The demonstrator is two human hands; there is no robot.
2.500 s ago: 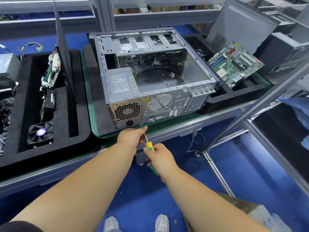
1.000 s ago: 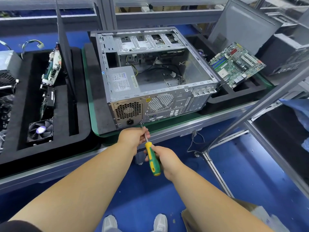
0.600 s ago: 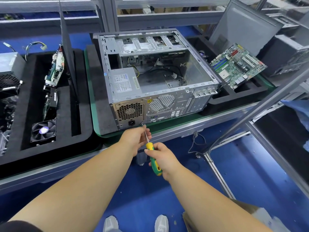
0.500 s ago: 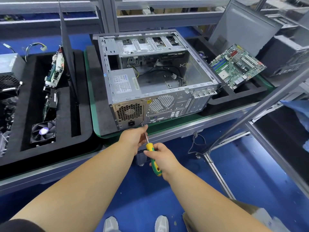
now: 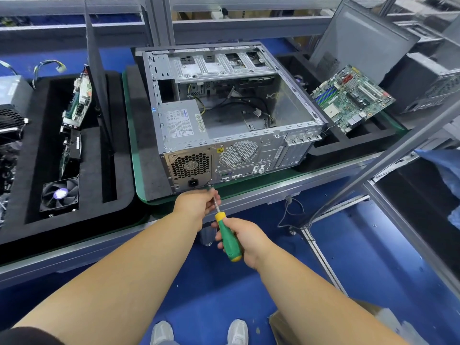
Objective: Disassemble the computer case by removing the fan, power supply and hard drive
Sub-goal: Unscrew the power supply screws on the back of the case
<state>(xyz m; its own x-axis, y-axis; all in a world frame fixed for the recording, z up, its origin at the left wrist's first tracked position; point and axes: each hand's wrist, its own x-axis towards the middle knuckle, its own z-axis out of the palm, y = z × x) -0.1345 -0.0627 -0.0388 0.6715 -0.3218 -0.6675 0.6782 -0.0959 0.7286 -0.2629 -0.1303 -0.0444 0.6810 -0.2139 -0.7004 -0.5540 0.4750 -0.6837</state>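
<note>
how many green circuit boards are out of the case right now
2 clear ones: a motherboard leaning in the foam tray right of the computer case, and a circuit board standing on edge in the left foam tray. More may be hidden below it.

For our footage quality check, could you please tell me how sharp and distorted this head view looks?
Head view: the computer case and screwdriver are sharp; wide-angle distortion bends the frame rails near the edges; soft glare on the case's bare metal floor; no motion blur on either hand.

Bare grey metal case (image 5: 258, 145); matt black foam tray (image 5: 119, 145).
</note>
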